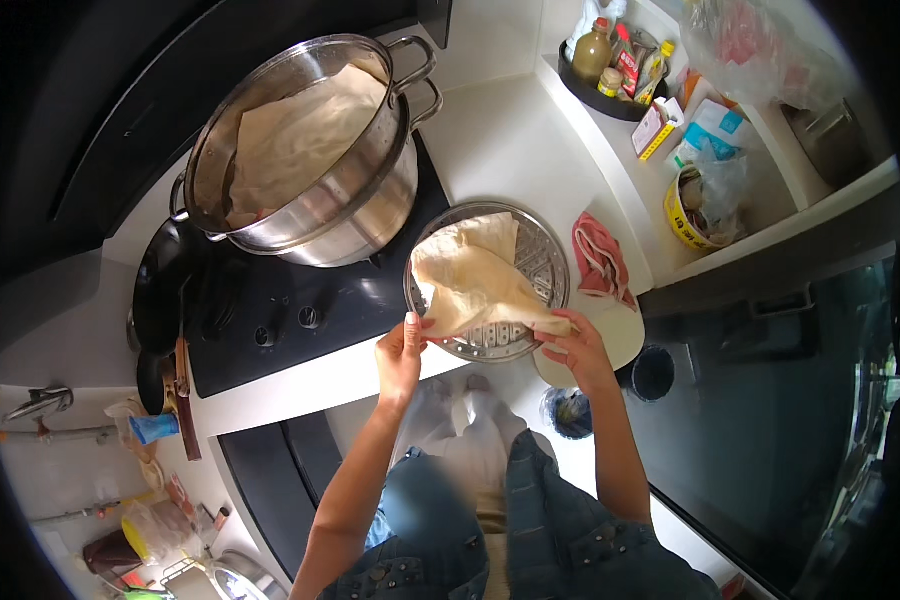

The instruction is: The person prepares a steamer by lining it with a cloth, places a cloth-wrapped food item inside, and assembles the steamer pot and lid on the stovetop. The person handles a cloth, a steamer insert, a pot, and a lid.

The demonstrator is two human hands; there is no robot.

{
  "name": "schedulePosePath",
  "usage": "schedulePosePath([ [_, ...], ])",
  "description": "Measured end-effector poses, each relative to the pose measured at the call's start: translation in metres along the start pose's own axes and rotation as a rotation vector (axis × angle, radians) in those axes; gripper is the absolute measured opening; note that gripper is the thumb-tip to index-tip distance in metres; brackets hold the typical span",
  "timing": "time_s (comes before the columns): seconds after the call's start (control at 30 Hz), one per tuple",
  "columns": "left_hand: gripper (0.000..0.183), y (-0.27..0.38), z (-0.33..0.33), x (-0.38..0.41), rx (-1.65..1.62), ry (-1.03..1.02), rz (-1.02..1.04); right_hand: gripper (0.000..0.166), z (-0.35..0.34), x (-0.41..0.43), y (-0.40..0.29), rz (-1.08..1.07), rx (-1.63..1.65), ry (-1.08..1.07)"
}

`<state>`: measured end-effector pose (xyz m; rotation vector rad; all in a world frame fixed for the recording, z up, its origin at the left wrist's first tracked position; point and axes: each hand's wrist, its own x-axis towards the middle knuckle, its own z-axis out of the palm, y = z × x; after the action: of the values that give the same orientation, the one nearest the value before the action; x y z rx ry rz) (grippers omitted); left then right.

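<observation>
My left hand (403, 352) pinches one corner of a cream-coloured cloth (472, 277) between thumb and fingers. Another corner is held by my right hand (581, 349). The cloth lies partly folded over a perforated metal steamer rack (544, 262), whose right side and lower part show. Behind and to the left stands a large stainless steel steamer pot (330, 217) on the cooktop. A second cream-coloured sheet (300, 142), apparently cloth, lies inside its upper tier.
A black glass cooktop (270, 300) has a dark wok (161, 292) at its left. A pink cloth (601, 259) lies right of the rack, near a pale rounded board (619, 345). Bottles stand in a black tray (607, 97) on the shelf. A lined bin (568, 412) sits below.
</observation>
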<state>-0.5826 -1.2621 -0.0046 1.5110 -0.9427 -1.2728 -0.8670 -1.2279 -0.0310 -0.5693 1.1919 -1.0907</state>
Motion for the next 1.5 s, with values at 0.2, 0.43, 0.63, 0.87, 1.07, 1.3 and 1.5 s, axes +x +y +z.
schedulePosePath([
  [0.2, 0.042, -0.032, -0.009, 0.012, 0.137, 0.02, -0.212, 0.026, -0.006, 0.017, 0.022, -0.331, -0.77, 0.251],
  [0.43, 0.049, -0.044, -0.004, 0.053, 0.642, -0.146, -0.035, 0.029, 0.027, 0.085, 0.022, -0.335, -1.041, 0.293],
  [0.63, 0.027, -0.059, -0.005, 0.074, 0.271, -0.116, -0.056, 0.023, 0.006, 0.123, 0.023, -0.477, -0.594, 0.335],
  [0.87, 0.021, -0.073, -0.003, 0.073, 0.415, -0.044, -0.047, 0.032, 0.003, 0.097, 0.019, -0.382, -0.835, 0.443],
  [1.07, 0.015, -0.059, 0.009, 0.069, -0.02, -0.102, -0.325, 0.04, -0.003, 0.083, 0.017, -0.179, -0.704, 0.21],
  [1.3, 0.024, -0.058, 0.001, 0.06, 0.699, -0.043, 0.152, 0.04, 0.004, 0.06, 0.014, -0.127, -0.708, 0.293],
  [1.5, 0.026, -0.01, 0.03, 0.074, 0.947, 0.056, 0.637, 0.024, 0.009, 0.105, 0.005, -0.563, -0.979, 0.454],
])
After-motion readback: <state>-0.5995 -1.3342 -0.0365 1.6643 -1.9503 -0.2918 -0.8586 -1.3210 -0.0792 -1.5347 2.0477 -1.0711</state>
